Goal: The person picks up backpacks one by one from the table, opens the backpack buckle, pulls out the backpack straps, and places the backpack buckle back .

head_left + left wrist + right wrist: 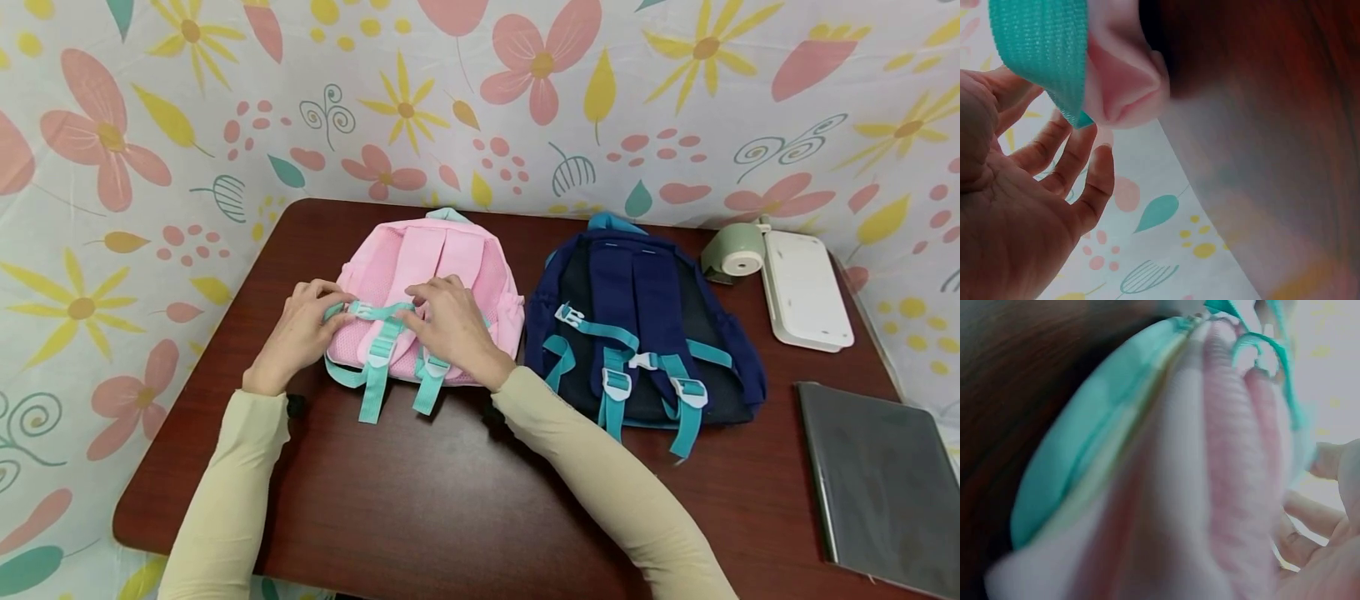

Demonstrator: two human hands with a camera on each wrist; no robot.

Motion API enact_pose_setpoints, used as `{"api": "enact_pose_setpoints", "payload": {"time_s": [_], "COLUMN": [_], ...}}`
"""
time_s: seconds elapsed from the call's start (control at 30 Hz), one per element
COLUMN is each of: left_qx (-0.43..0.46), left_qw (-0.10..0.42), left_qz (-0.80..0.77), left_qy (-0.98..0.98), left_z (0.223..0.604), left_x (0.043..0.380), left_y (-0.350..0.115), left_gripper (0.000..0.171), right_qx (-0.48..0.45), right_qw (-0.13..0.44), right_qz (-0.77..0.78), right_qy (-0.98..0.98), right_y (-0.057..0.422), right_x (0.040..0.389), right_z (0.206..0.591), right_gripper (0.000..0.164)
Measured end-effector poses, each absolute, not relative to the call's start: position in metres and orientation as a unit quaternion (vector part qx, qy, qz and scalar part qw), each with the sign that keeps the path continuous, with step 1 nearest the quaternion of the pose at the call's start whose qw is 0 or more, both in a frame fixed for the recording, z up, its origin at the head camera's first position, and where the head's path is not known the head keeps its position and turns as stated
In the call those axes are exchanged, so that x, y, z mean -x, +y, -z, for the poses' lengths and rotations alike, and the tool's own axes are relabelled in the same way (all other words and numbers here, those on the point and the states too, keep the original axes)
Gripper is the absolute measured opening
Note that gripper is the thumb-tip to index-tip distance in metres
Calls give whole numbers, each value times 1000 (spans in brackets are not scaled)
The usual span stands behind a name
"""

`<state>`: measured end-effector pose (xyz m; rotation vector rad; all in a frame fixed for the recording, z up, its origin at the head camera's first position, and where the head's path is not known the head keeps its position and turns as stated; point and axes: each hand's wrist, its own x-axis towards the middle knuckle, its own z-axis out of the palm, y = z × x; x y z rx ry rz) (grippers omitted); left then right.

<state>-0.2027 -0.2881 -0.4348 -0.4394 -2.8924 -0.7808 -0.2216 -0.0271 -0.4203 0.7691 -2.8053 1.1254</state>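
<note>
A pink backpack [487, 258] lies on the table with its shoulder straps facing up. Across these straps runs a teal chest strap [401, 311] with a white buckle [361, 309] toward its left end. My left hand [298, 323] pinches the teal webbing just left of the buckle; in the left wrist view, a wide teal strap [1041, 50] passes in front of its fingertips. With thumb and fingers, my right hand [453, 323] pinches the chest strap's right part. The right wrist view shows the backpack's pink side [1179, 475] up close, blurred, and the right fingers [1313, 515] beside it.
A navy backpack [577, 358] with teal straps and white buckles lies close to the right of the pink one. Beyond it are a green device [731, 250], a white flat box [808, 287] and a dark folder [881, 483]. Floral cloth [540, 108] hangs behind the table [420, 500].
</note>
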Motion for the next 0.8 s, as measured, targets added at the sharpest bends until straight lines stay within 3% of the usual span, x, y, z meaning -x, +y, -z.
{"api": "enact_pose_setpoints", "payload": {"time_s": [0.3, 0.6, 0.8], "left_qx": [155, 141, 125], "left_qw": [30, 2, -13], "left_qz": [260, 282, 288], "left_qy": [-953, -949, -949], "left_z": [434, 429, 427], "left_x": [206, 208, 207], "left_y": [-287, -292, -295], "left_gripper": [34, 35, 38], "right_qx": [-240, -216, -212], "right_qw": [51, 47, 88], "right_qz": [-418, -417, -402], "right_qy": [-875, -881, -886], "right_y": [14, 70, 106], "right_x": [210, 194, 185], "right_z": [402, 387, 386], "right_gripper": [34, 31, 30]}}
